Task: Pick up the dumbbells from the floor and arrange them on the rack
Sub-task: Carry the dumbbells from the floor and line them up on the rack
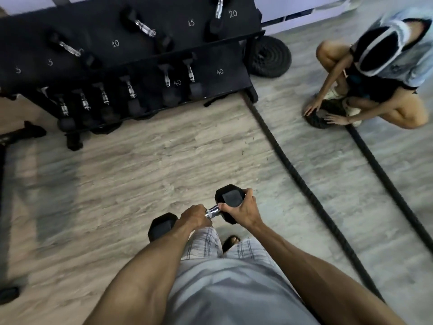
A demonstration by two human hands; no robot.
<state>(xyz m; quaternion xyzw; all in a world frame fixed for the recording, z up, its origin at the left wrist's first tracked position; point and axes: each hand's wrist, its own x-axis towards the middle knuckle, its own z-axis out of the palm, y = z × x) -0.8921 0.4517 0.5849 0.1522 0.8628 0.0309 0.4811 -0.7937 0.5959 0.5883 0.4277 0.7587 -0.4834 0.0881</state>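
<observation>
Starting at the left, a black two-tier rack [98, 36] is seen at the far side of the wooden floor [117, 172], with weight numbers chalked on its shelves. Three racked dumbbells [68, 49] lie askew on the upper shelf, and a lower row [104, 96] is stored with handles running front to back.

Nearer the camera, one hex dumbbell [212, 212] is held off the floor in front of the thighs, well apart from the rack. Its long axis runs roughly level, slanting from lower left to upper right in the view. The left head lies closer to the body and the right head is turned toward the rack.

The left hand [196, 216] is wrapped round the chrome handle beside the left head, knuckles up and forearm stretched forward. The right hand [241, 209] is clasped over the right head, with the thumb by the handle and the fingers hooked across the top.

Further right, a thick black rope [293, 156] is laid across the floor. A round black object [269, 56] is propped by the rack's end. At the far right a second person [375, 78] is crouched, both palms laid flat on a dark bundle.
</observation>
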